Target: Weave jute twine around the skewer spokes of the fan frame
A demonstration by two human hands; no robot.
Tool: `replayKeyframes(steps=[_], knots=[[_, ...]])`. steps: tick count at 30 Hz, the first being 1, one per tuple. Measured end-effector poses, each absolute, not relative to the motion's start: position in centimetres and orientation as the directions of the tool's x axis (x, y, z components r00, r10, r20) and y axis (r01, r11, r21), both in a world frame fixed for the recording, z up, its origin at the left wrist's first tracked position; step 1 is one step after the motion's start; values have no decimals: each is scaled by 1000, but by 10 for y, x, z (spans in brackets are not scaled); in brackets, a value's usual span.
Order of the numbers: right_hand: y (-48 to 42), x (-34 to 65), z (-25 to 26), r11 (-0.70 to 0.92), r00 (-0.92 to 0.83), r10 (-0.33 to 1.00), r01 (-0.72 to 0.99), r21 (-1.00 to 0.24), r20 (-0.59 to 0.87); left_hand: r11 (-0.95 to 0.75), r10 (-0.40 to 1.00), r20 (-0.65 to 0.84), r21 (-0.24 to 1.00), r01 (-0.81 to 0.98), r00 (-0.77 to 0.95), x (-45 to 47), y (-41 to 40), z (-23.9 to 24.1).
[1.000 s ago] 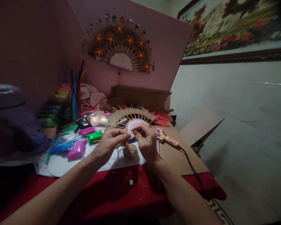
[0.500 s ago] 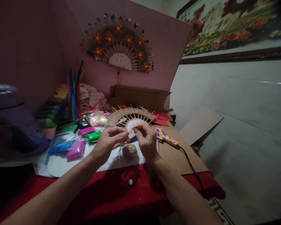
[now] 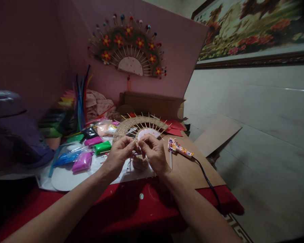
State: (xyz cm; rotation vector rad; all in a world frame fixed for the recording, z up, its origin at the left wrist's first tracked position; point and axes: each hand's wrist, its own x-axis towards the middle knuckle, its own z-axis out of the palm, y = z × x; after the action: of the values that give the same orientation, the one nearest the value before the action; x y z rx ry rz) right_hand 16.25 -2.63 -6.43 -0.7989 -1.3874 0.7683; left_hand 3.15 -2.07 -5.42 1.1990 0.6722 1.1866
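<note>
The tan twine-wound half-ring with pale wooden sticks (image 3: pixel 125 128) lies just beyond both hands, toward the red-covered table's (image 3: pixel 111 209) far edge. The left hand (image 3: pixel 119 153) and right hand (image 3: pixel 155 153) pinch narrowly, nearly meeting; I cannot tell what they hold. Toward the table's left edge, clear plastic packets (image 3: pixel 82 162) contain magenta and blue material.
</note>
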Motion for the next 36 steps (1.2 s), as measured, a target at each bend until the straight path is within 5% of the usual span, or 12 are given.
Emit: replayKeyframes(steps=[6,11,26,32,36], knots=[[-26,168,-63,544,82,839,-113,-831,538,-173,972,220,909,-379,85,18,-7,-45],[-25,171,-62,553,90,833,-159,-818,546,-241,943,306,900,-362,134,18,-5,-46],[-20,172,-61,454,72,888,-280,-846,453,288,825,-37,886,-363,564,20,-13,-51],[-21,172,-58,460,57,881,-338,-821,470,195,904,-15,903,-382,426,20,-8,-51],[-22,175,-53,435,121,895,-454,-778,430,101,984,-27,899,-426,176,15,0,-49]])
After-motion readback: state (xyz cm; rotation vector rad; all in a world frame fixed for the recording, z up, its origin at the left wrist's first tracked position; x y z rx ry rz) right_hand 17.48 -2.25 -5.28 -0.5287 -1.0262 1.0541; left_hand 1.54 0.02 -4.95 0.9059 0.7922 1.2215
